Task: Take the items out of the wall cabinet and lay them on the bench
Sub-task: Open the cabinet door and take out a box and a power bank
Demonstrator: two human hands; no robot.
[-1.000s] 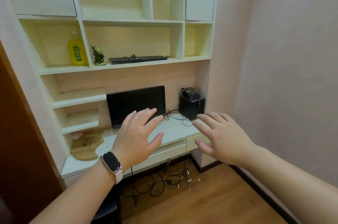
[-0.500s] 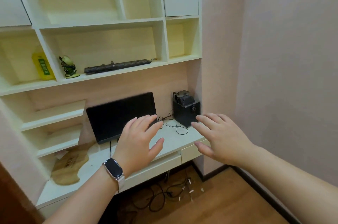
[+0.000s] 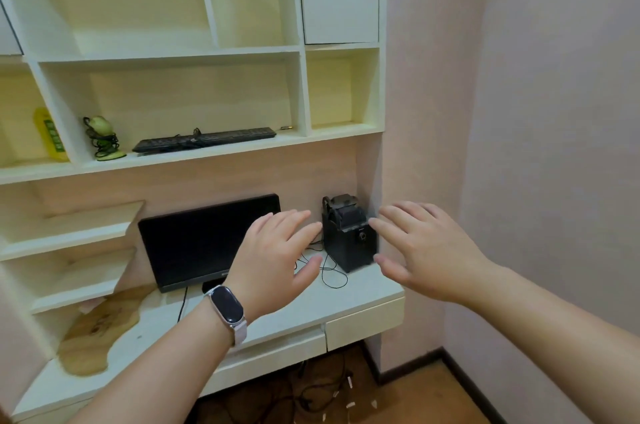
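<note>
Fingers (image 3: 291, 219) spread, holding nothing: left hand (image 3: 273, 261) and right hand (image 3: 427, 250) raised above bench (image 3: 367, 288). On cabinet shelf (image 3: 207, 156) above monitor (image 3: 207, 243): keyboard (image 3: 204, 139), figurine (image 3: 104, 138), bottle (image 3: 48, 134).

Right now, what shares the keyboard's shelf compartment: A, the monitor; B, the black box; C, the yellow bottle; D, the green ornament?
D: the green ornament stands just left of the keyboard in the same compartment, while the yellow bottle sits in the next compartment to the left.
</note>
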